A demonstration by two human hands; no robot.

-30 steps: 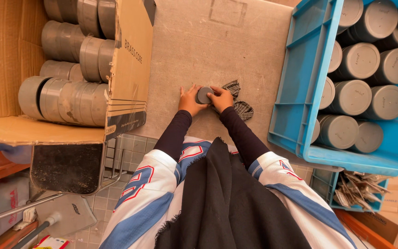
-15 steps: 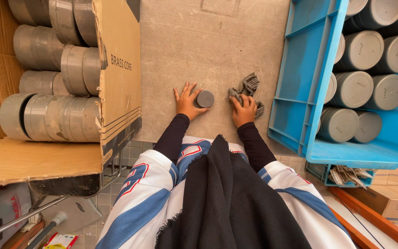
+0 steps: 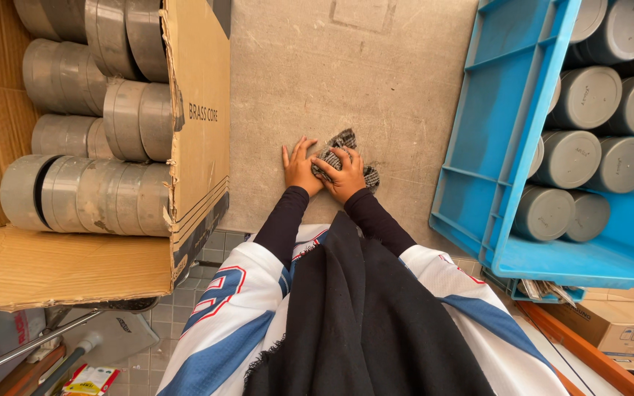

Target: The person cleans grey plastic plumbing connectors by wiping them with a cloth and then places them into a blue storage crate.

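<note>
Head view, read from nine o'clock to three: an open brown cardboard box (image 3: pixel 111 147) lies on its side holding stacked grey metal cylinders (image 3: pixel 89 194). At the centre, on the bare grey concrete surface (image 3: pixel 346 73), the left hand (image 3: pixel 300 170) lies flat, fingers spread, holding nothing, touching the edge of a checked grey-and-black woven cloth (image 3: pixel 346 139). The right hand (image 3: pixel 344 176) presses down on that cloth, fingers curled over its bunched middle. The cloth looks crumpled and frayed, corners poking out at twelve and four o'clock of the hand. Whatever it covers is hidden. At three o'clock a blue plastic crate (image 3: pixel 493 139) holds grey capped cylinders (image 3: pixel 588 95); the crate looks nearly full, the box partly so.
</note>
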